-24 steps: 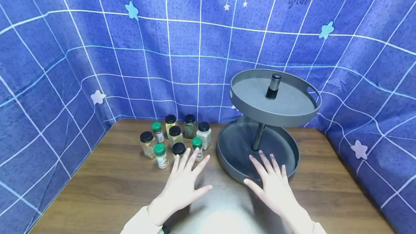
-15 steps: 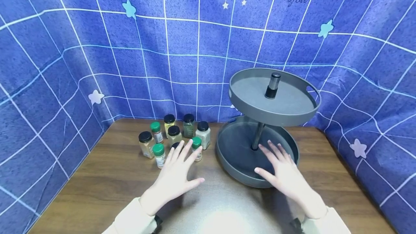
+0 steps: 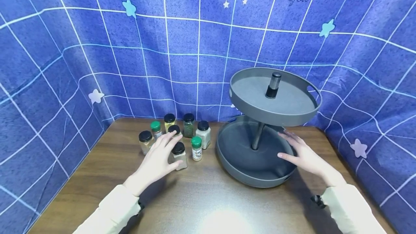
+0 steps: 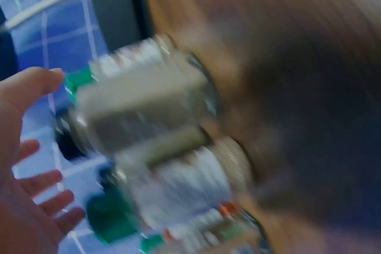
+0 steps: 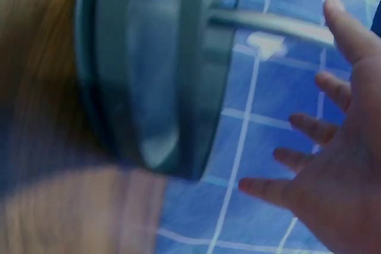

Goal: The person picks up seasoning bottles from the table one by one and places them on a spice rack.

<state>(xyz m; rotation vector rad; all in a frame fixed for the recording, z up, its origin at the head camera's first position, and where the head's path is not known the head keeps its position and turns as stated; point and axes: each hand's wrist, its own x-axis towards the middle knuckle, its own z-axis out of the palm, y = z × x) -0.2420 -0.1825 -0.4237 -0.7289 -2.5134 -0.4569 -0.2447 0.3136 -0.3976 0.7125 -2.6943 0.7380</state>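
Observation:
My left hand [image 3: 157, 158] hovers over the front of a group of spice jars, fingers spread and slightly bent, holding nothing. Nearest its thumb stands a black-capped jar [image 3: 180, 160] of greyish powder, beside a green-capped shaker [image 3: 196, 151]. In the blurred left wrist view, the grey jar [image 4: 143, 105] and a green-capped shaker [image 4: 178, 188] lie just beyond the fingers. My right hand [image 3: 305, 156] is spread at the right side of a grey two-tier round tray [image 3: 276, 118], over the lower tier's edge. The right wrist view has that tier's wall [image 5: 113, 57], apart from the fingers.
Behind the left hand stand several other jars, among them a white-filled one [image 3: 203, 138] and a dark green one [image 3: 189, 127]. A metal post [image 3: 258, 136] joins the tiers. Blue gridded cloth [image 3: 182, 46] encloses the wooden table [image 3: 208, 198] at the back and sides.
My left hand has moved left, uncovering the front jar and green-capped shaker. My right hand has gone right, from the lower tier's front to its right edge. Jars and tray stay put.

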